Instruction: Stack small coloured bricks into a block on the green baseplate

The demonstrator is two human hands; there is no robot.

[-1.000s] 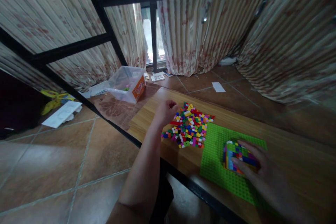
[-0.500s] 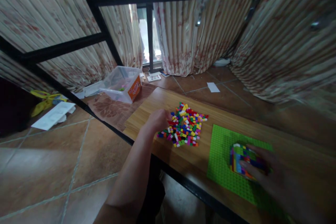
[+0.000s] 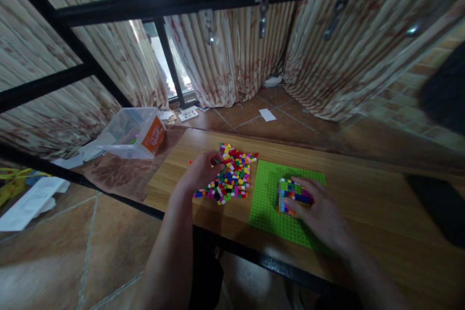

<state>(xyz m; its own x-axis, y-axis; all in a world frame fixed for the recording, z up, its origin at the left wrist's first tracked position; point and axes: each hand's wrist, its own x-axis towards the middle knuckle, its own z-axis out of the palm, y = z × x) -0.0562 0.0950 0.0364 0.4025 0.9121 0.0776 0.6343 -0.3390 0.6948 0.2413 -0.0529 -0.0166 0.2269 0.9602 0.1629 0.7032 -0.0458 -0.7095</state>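
A: What does the built block (image 3: 289,187) look like?

B: It is a compact, boxy build of small bricks, its top a patchwork of green, blue, purple and red. A pale blue strip runs down its left end, a white brick sits at the far left corner, and a dark blue bar crosses towards the right. Hints of orange and yellow show low on the near side.

A: And where is it?

B: On the bright green studded baseplate (image 3: 267,198), towards its right half. Whether its underside is pressed onto the studs cannot be told.

A: How does the person hold it?

B: The right hand (image 3: 317,207) is clamped on it from the right, thumb on the near side and fingers across the far side, covering part of the top.

A: What about the left hand (image 3: 202,169)?

B: It is at the left side of the loose bricks (image 3: 232,181), its fingers curled. Whether the fingertips are pinched on a brick cannot be told.

A: How do those bricks look?

B: Small and mixed: red along the far side, with yellow, white, pink, green, blue and orange among them. They lie spread on the wooden table (image 3: 358,193), just left of the baseplate.
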